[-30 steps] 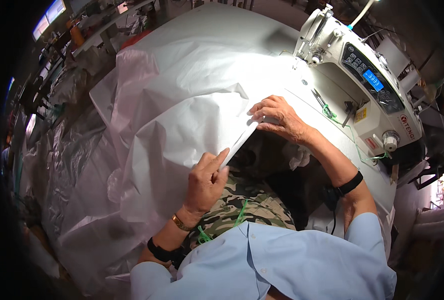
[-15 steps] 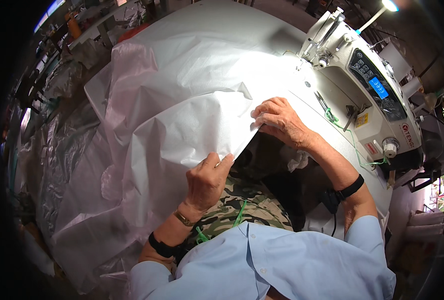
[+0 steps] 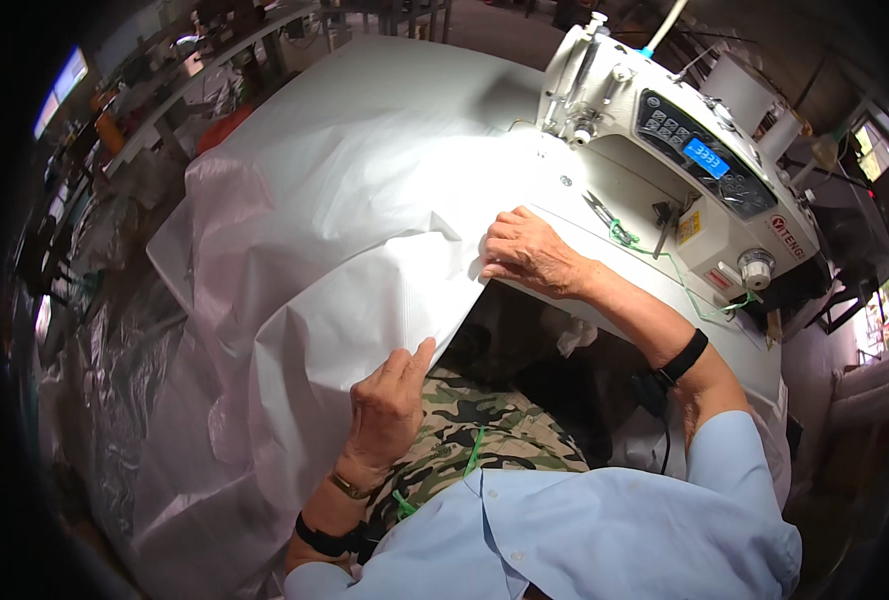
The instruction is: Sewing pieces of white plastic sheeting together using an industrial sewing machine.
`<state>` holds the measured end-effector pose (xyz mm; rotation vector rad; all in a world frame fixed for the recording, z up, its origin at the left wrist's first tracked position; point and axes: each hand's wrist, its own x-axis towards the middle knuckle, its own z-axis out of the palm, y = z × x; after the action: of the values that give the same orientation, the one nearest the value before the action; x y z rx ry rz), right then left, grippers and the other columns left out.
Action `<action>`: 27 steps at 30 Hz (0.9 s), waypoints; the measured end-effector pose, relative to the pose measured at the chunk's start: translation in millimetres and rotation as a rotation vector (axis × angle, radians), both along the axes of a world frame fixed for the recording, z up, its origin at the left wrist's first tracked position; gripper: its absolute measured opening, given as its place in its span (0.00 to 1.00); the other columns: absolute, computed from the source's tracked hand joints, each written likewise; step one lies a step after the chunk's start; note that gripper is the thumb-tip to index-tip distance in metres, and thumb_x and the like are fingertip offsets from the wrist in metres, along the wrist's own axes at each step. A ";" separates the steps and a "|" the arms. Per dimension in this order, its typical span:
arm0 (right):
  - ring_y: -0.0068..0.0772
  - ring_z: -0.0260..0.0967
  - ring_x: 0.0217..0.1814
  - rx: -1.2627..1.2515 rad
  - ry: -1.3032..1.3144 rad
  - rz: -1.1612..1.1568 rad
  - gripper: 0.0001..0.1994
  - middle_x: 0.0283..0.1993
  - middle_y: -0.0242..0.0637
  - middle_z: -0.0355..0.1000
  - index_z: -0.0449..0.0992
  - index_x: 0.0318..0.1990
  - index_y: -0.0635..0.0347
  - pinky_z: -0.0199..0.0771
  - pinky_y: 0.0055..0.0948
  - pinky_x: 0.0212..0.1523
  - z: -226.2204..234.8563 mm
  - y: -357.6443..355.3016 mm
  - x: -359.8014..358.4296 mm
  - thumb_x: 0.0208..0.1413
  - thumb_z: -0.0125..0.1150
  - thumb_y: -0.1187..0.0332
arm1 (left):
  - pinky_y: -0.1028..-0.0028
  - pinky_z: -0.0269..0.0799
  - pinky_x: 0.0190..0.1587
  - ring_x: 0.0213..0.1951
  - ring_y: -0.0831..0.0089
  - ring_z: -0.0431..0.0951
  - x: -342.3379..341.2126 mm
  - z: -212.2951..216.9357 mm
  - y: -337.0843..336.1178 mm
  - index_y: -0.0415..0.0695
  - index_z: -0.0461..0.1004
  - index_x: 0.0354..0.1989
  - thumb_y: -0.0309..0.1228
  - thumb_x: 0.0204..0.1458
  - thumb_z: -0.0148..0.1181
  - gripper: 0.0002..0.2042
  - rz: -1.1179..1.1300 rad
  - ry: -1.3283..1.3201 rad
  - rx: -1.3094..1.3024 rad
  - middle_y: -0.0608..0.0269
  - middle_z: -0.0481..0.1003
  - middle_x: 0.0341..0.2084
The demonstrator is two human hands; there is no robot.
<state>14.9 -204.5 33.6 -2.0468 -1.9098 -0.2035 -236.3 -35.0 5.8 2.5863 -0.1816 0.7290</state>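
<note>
A large white plastic sheet (image 3: 335, 290) with a fine woven-looking texture spreads in folds over the table and hangs off its near left side. My left hand (image 3: 390, 405) pinches its near edge, index finger laid along the material. Farther up the same edge, at the table's front rim, my right hand (image 3: 530, 252) is closed on the sheet with its fingers curled under. Between the two hands the edge runs fairly straight on a slant. To the right stands a white sewing machine (image 3: 655, 150); its needle area is washed out by the bright lamp light.
Scissors or snips (image 3: 601, 212) with green cord lie on the white table (image 3: 385, 85) beside the machine. Green thread (image 3: 680, 270) trails toward the machine's handwheel (image 3: 756, 268). Heaped clear plastic (image 3: 135, 370) lies at the left. My camouflage-clad lap (image 3: 495, 420) is below the table edge.
The view has shifted, so the machine sits farther left and lower. My left hand has moved down and left along the sheet's edge, widening the gap between my hands.
</note>
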 end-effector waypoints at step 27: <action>0.42 0.65 0.59 0.110 -0.017 -0.549 0.26 0.54 0.40 0.72 0.76 0.46 0.56 0.50 0.50 0.62 -17.9 -20.7 41.3 0.54 0.58 0.42 | 0.64 0.64 0.21 0.18 0.60 0.70 67.5 0.0 -23.2 0.42 0.66 0.18 0.25 0.42 0.58 0.07 -0.269 0.014 0.024 0.59 0.66 0.16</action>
<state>56.3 -225.2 15.7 -2.4472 -1.2687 -0.4430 -168.8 -58.1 5.8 2.5211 -0.5256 0.6123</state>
